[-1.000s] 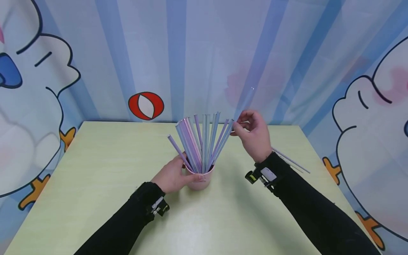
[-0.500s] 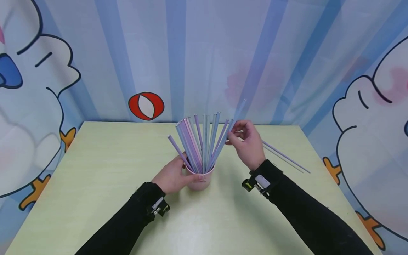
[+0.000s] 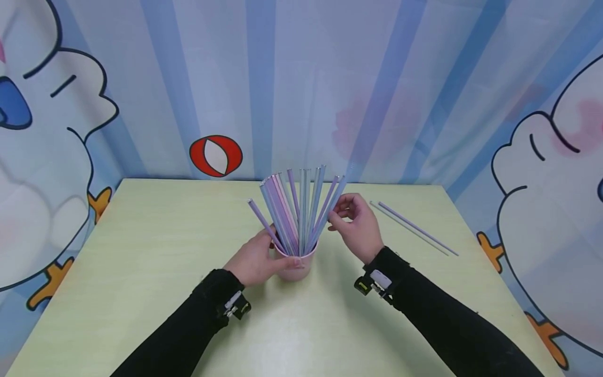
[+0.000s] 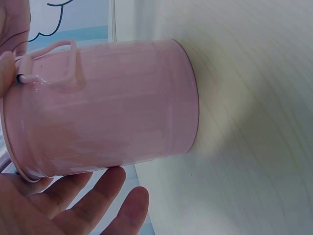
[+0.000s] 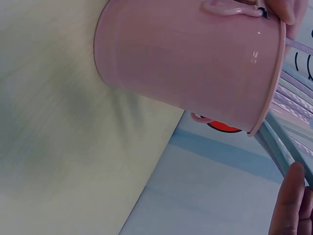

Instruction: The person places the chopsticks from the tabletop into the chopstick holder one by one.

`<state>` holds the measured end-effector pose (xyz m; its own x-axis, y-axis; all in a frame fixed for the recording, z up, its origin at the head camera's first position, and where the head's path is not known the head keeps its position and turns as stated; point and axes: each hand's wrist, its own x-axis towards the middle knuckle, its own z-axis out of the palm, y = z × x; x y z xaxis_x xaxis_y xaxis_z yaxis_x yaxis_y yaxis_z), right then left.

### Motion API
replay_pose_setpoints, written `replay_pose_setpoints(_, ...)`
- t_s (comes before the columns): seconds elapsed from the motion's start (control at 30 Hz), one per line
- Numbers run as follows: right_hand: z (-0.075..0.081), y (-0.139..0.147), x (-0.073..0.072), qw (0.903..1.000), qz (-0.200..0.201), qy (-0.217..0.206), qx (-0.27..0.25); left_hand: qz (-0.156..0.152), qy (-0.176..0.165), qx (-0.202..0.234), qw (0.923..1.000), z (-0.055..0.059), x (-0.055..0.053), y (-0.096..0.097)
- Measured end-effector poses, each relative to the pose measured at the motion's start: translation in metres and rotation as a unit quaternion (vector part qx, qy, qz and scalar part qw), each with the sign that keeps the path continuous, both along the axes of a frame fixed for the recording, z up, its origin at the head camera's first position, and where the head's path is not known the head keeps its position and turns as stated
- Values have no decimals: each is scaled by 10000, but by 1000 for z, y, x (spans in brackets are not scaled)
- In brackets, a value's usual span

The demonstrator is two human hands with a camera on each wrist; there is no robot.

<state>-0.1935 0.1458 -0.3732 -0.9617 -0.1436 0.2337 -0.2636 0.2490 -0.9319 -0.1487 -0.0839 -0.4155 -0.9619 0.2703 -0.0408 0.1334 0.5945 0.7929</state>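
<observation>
A small pink metal pail [image 3: 296, 273] stands upright on the table, filled with pastel straws [image 3: 285, 214] in purple, pink and blue. My left hand [image 3: 258, 259] grips the pail at its left side, thumb across the front near the rim. In the left wrist view, the pail [image 4: 117, 103] shows a small side handle [image 4: 73, 63], with fingers along its wall. At the pail's right, my right hand [image 3: 356, 228] pinches a blue straw [image 3: 338, 189] leaning out over the rim. The right wrist view shows fingertips [image 5: 293, 181] right at the blue straws [image 5: 281, 139].
Two loose straws, one purple [image 3: 416, 228] and one thin and pale [image 3: 400, 222], lie on the pale wooden table [image 3: 165, 235] to the right of my right hand. A blue striped curtain [image 3: 301, 89] with cartoon figures hangs behind and at both sides.
My right hand has come down and left toward the pail, lowering the blue straw in among the others. The loose straws show more fully now. My left hand stays on the pail.
</observation>
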Motion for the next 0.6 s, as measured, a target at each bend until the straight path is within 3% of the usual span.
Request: replay_pose_setpoints(0.6, -21, 7, 5, 9979, 188, 55, 613, -22, 26, 61, 10000, -1, -1, 0)
